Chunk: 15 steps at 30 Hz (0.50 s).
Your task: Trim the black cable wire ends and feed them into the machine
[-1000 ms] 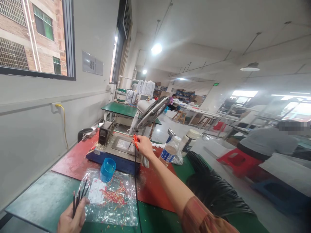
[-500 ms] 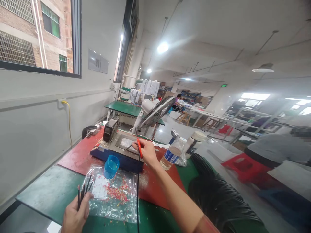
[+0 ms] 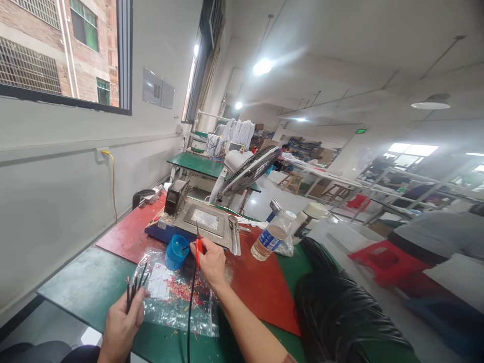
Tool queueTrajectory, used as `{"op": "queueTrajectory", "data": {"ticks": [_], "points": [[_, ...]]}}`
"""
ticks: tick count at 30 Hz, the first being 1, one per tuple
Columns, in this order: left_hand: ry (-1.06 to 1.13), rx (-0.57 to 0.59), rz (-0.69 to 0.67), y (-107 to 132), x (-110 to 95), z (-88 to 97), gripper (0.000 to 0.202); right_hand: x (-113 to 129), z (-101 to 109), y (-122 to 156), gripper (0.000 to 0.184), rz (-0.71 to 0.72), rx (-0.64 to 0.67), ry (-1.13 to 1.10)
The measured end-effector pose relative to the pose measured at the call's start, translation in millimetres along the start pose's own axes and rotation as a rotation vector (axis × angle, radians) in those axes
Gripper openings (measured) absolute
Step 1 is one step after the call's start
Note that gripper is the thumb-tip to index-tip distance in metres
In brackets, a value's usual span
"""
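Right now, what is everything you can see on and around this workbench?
Cut wire pieces: a few, black, in the left hand.
Red-handled tool: one, in the right hand.
Long cable: one, black, hanging below the right hand.
Plastic bag: one, clear, strewn with red bits, on the green table.
Cup: one, blue, beside the machine.
Machine: one, grey on blue, on the red mat.
Fan: one, white, behind the machine.
Water bottle: one, clear.
Cable coil: one, black, right.
Left hand: gripping wires.
Right hand: gripping tool.
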<state>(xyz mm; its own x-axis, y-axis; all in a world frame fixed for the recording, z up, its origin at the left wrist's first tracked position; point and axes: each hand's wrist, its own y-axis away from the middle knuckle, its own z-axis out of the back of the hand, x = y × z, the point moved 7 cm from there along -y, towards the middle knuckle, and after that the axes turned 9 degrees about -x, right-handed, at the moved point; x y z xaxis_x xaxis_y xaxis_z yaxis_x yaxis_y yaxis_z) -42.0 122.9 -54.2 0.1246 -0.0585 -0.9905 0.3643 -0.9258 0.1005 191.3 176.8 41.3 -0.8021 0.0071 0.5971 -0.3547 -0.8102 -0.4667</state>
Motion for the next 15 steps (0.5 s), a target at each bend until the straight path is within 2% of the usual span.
{"op": "queueTrajectory", "data": {"ticks": [3, 6, 9, 15], "points": [[0.002, 0.004, -0.004, -1, 0, -0.6, 0.05, -1, 2, 2, 0.033, -0.029, -0.003, 0.008], [-0.008, -0.009, -0.002, -1, 1, 0.1, 0.051, -6, 6, 4, 0.036, -0.091, -0.034, -0.1], [-0.009, -0.01, -0.004, -1, 3, 0.8, 0.05, -17, 8, 8, 0.036, -0.196, -0.054, -0.372], [0.016, 0.008, 0.006, -2, 5, 0.7, 0.05, -38, 3, 25, 0.036, -0.555, -0.028, -0.95]]}}
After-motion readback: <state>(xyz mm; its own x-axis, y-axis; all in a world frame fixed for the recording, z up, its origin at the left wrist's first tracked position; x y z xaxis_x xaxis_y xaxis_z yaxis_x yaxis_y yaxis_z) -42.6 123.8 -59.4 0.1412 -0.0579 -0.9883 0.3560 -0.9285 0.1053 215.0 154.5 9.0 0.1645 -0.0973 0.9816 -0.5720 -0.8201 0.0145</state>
